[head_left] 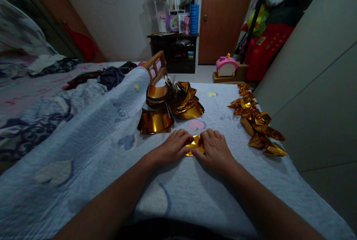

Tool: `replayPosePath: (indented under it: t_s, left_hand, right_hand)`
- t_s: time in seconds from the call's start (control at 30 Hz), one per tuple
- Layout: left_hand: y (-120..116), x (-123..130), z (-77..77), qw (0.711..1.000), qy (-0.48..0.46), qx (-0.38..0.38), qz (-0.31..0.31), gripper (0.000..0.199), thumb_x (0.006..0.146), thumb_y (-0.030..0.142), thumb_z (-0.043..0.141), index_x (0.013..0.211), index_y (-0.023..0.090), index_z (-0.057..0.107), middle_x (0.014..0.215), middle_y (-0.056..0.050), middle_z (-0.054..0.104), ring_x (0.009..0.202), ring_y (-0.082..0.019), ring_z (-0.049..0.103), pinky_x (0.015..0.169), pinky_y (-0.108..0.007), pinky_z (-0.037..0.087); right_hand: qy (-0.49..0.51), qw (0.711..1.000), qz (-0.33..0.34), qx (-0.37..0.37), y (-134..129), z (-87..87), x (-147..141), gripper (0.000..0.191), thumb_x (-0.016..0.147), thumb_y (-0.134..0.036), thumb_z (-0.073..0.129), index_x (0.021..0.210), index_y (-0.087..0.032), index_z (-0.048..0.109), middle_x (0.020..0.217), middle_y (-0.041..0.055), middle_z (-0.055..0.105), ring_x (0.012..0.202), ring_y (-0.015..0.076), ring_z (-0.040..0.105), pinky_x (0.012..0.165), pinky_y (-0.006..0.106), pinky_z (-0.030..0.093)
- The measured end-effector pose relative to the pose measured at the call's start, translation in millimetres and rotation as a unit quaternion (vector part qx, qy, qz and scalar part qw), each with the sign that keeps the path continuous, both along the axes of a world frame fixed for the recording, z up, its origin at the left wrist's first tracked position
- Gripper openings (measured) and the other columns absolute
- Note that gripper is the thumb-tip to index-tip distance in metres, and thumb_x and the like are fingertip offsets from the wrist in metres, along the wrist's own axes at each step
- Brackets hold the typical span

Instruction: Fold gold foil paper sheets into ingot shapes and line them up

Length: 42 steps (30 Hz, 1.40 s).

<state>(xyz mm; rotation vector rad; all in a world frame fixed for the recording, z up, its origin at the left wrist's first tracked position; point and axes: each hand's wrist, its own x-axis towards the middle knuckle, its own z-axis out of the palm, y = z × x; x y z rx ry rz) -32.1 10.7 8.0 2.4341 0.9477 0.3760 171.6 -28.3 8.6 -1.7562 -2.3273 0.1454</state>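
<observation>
Between my two hands a small sheet of shiny gold foil paper [194, 144] lies on the light blue bedspread. My left hand [175, 144] has its curled fingers on the sheet's left end, thumb along the near edge. At the right end, my right hand [216, 147] grips the paper with fingers bent over it and thumb at its near corner. Just beyond my left hand sit fanned stacks of gold foil sheets [156, 121]. Over to the right, several folded gold paper pieces [255, 115] lie in a row along the edge.
The blue bedspread [178, 199] with heart patterns covers the surface under my hands. A wooden rail [157, 67] stands behind the foil stacks. Crumpled clothes [111, 78] lie at the left. A pink-and-white toy [227, 67] is past the far edge; a pale cabinet [315, 95] stands close on the right.
</observation>
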Motion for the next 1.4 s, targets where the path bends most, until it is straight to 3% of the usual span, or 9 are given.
replayPosePath:
  t_s: [0.27,0.47,0.67,0.97,1.1,1.4]
  left_hand:
    - [-8,13,-15.3,0.987,0.067,0.132,0.062,0.019,0.094,0.024,0.061,0.113,0.02,0.061,0.112,-0.007,0.063,0.103,-0.025,0.055,0.091,-0.04,0.048]
    - [-15,20,-19.0,0.972,0.047,0.23,0.027,0.017,0.096,0.028,0.062,0.11,0.019,0.064,0.113,-0.007,0.069,0.109,-0.025,0.06,0.095,-0.043,0.049]
    - [-23,22,-18.3,0.971,0.031,0.236,-0.004,0.018,0.1,0.023,0.052,0.112,0.015,0.064,0.118,-0.01,0.069,0.11,-0.022,0.065,0.094,-0.037,0.055]
    - [-27,15,-14.2,0.958,0.101,0.268,0.008,0.014,0.096,0.015,0.055,0.087,0.015,0.066,0.088,-0.006,0.07,0.081,-0.021,0.069,0.07,-0.033,0.059]
    - [-32,17,-14.1,0.958,0.115,0.26,0.029,0.014,0.096,0.013,0.053,0.091,0.015,0.066,0.095,-0.009,0.071,0.085,-0.021,0.07,0.076,-0.034,0.06]
    - [-37,22,-12.8,0.963,0.117,0.239,0.049,0.016,0.096,0.012,0.052,0.106,0.013,0.064,0.113,-0.013,0.069,0.102,-0.025,0.068,0.087,-0.04,0.059]
  right_hand:
    - [-0.014,1.0,0.019,-0.007,6,-1.5,4,0.015,0.095,-0.032,0.057,0.104,-0.021,0.062,0.107,0.0092,0.06,0.098,0.0275,0.051,0.08,0.038,0.035]
    - [-0.002,0.997,0.081,-0.006,9,-4.7,4,0.013,0.095,-0.028,0.059,0.103,-0.019,0.064,0.108,0.0096,0.061,0.099,0.0257,0.051,0.085,0.036,0.037]
    - [0.014,0.996,0.088,-0.012,9,-5.5,5,0.013,0.097,-0.022,0.054,0.105,-0.018,0.063,0.106,0.0088,0.061,0.097,0.0239,0.051,0.085,0.035,0.037]
    - [-0.033,0.997,0.064,-0.006,2,0.0,1,0.016,0.096,-0.033,0.053,0.106,-0.021,0.059,0.107,0.009,0.06,0.097,0.0268,0.05,0.083,0.038,0.034]
    - [-0.042,0.998,0.052,0.003,-1,1.4,-4,0.022,0.095,-0.039,0.054,0.106,-0.02,0.059,0.107,0.0099,0.06,0.097,0.0279,0.05,0.083,0.039,0.034]
    - [-0.029,0.999,0.043,-0.006,-3,2.0,-5,0.02,0.094,-0.036,0.053,0.106,-0.02,0.059,0.106,0.0096,0.06,0.097,0.0278,0.05,0.084,0.04,0.034]
